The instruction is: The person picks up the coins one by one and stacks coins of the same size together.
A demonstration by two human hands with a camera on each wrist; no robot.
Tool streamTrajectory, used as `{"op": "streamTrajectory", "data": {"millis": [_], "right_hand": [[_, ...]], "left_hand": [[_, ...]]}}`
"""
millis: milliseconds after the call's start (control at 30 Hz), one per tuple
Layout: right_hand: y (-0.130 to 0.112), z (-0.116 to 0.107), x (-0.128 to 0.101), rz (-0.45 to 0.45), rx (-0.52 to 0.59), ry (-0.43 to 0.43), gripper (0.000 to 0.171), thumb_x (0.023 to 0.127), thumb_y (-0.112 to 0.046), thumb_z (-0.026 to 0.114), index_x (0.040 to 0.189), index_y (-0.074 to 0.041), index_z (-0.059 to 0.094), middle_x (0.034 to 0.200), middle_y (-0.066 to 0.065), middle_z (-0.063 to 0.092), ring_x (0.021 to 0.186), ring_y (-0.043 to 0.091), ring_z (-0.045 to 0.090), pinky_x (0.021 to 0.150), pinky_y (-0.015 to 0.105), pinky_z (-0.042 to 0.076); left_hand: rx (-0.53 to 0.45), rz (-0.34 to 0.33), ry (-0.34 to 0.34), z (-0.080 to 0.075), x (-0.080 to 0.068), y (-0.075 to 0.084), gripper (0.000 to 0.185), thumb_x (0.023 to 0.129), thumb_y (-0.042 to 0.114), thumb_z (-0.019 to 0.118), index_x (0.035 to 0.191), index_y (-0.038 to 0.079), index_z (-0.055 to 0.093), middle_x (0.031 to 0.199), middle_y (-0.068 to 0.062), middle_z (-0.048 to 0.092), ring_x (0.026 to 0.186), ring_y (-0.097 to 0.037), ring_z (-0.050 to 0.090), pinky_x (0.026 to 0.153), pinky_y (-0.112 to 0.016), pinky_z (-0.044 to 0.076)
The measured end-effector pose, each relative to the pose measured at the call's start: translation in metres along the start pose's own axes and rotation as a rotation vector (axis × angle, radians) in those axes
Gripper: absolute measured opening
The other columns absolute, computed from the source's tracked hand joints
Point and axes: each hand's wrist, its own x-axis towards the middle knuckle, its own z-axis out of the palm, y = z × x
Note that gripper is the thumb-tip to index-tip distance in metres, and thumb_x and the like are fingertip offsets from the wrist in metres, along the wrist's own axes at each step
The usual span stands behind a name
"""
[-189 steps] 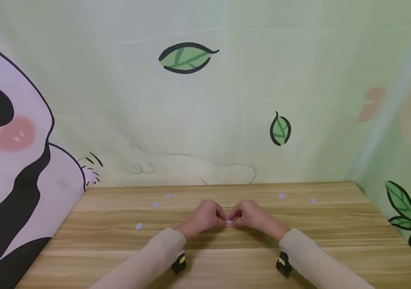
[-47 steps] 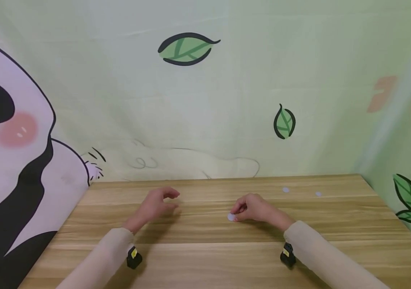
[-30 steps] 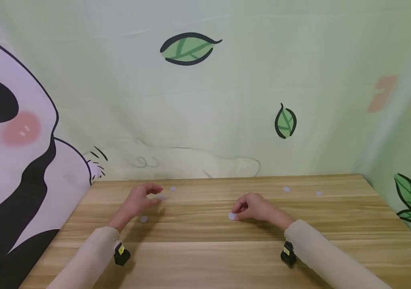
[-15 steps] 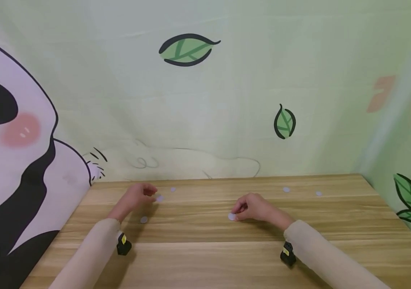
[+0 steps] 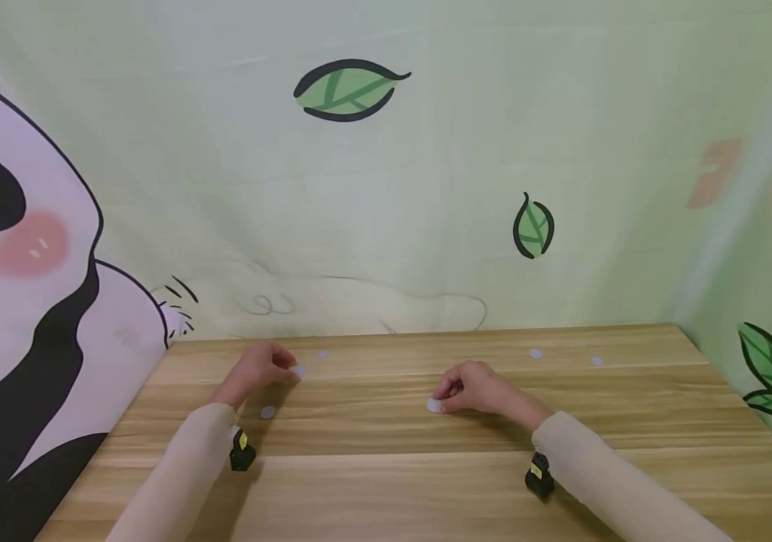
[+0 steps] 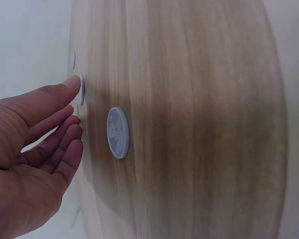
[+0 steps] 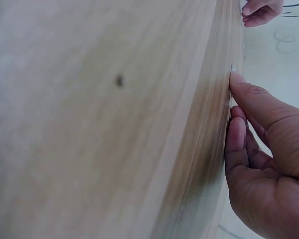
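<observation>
Small pale grey discs lie on a wooden table [image 5: 386,467]. My left hand [image 5: 276,366] reaches to the far left of the table, and its index fingertip touches one disc [image 5: 300,371]. In the left wrist view the left hand [image 6: 65,112] has nearly straight fingers, with the index tip on that disc's edge [image 6: 81,89]; a second disc [image 6: 117,132] lies beside it. My right hand [image 5: 455,391] rests mid-table with its fingertips on another disc [image 5: 434,405]. The right wrist view shows the right hand [image 7: 239,109] with its index tip on the wood.
More discs lie loose: one near my left sleeve [image 5: 267,412], one at the back left [image 5: 321,354], two at the back right [image 5: 535,353] [image 5: 596,361]. A panda-and-leaf backdrop [image 5: 386,188] stands right behind the table's far edge.
My left hand left the centre, moved out to the far left and came down onto a disc there. The right hand has stayed on its disc mid-table.
</observation>
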Motion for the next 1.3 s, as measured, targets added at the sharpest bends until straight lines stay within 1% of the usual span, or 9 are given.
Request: {"op": "streamTrajectory", "data": {"millis": [167,267,467,600,900,1000,1100,1200,1300], "right_hand": [[-0.002,0.001,0.0,-0.002,0.002,-0.003,0.011,0.084,-0.006,0.083,0.093,-0.005,0.078,0.092,0.001,0.075,0.081,0.005,0.062,0.073,0.02,0.053],[-0.003,0.001,-0.001,0.006,0.004,-0.004,0.011,0.084,-0.007,0.083,0.093,-0.005,0.078,0.092,0.001,0.074,0.081,0.005,0.062,0.073,0.02,0.053],[-0.003,0.0,-0.001,0.005,-0.013,0.001,0.011,0.084,-0.007,0.083,0.093,-0.005,0.078,0.092,0.0,0.074,0.081,0.005,0.062,0.073,0.02,0.053],[-0.002,0.001,-0.001,0.021,-0.004,0.007,0.011,0.084,-0.007,0.083,0.092,-0.006,0.078,0.091,-0.001,0.074,0.081,0.005,0.062,0.073,0.02,0.053],[-0.003,0.003,0.002,-0.003,-0.011,0.006,0.011,0.084,-0.008,0.083,0.093,-0.006,0.078,0.091,0.0,0.074,0.081,0.005,0.062,0.073,0.02,0.053],[-0.004,0.002,0.001,-0.014,-0.019,0.012,0.012,0.083,-0.008,0.084,0.093,-0.005,0.078,0.092,0.001,0.075,0.082,0.005,0.063,0.073,0.021,0.053],[-0.004,0.001,0.0,-0.002,-0.008,0.013,0.012,0.083,-0.007,0.083,0.093,-0.004,0.078,0.092,0.002,0.075,0.082,0.006,0.063,0.073,0.021,0.053],[-0.003,0.001,0.0,0.002,0.002,0.01,0.012,0.083,-0.006,0.083,0.093,-0.004,0.077,0.092,0.002,0.074,0.082,0.007,0.062,0.073,0.021,0.053],[-0.003,0.001,0.0,0.004,0.009,0.008,0.012,0.083,-0.007,0.083,0.093,-0.004,0.077,0.092,0.002,0.074,0.082,0.007,0.062,0.073,0.021,0.052]], "left_hand": [[0.0,-0.037,-0.019,0.0,0.003,0.0,0.03,0.084,0.014,0.084,0.107,-0.002,0.073,0.104,-0.014,0.072,0.098,-0.028,0.064,0.092,-0.048,0.051],[-0.004,-0.061,-0.02,0.0,0.006,-0.001,0.029,0.083,0.016,0.085,0.106,0.001,0.075,0.104,-0.011,0.073,0.098,-0.027,0.064,0.094,-0.047,0.05],[-0.01,-0.046,-0.031,-0.002,0.01,-0.005,0.028,0.083,0.02,0.086,0.105,0.006,0.077,0.104,-0.007,0.076,0.102,-0.025,0.065,0.097,-0.047,0.049],[-0.043,-0.041,-0.036,-0.004,0.009,-0.007,0.028,0.083,0.024,0.086,0.105,0.008,0.078,0.105,-0.006,0.075,0.104,-0.026,0.065,0.099,-0.049,0.047],[-0.075,-0.03,-0.03,-0.006,0.007,-0.017,0.032,0.083,0.026,0.086,0.107,0.008,0.078,0.107,-0.005,0.075,0.11,-0.026,0.063,0.104,-0.048,0.044],[-0.06,-0.012,-0.024,-0.005,0.008,-0.018,0.031,0.082,0.026,0.087,0.107,0.009,0.078,0.107,-0.005,0.076,0.107,-0.025,0.065,0.102,-0.047,0.047],[-0.053,-0.002,-0.016,-0.003,0.009,-0.018,0.03,0.082,0.026,0.087,0.104,0.009,0.079,0.104,-0.005,0.076,0.101,-0.022,0.066,0.096,-0.044,0.05],[-0.057,-0.005,-0.009,-0.001,0.01,-0.017,0.028,0.082,0.024,0.087,0.103,0.009,0.08,0.103,-0.005,0.076,0.097,-0.02,0.066,0.093,-0.041,0.051],[-0.061,-0.014,0.0,0.0,0.01,-0.016,0.026,0.082,0.023,0.087,0.102,0.008,0.08,0.103,-0.005,0.076,0.097,-0.02,0.065,0.092,-0.04,0.05]]}}
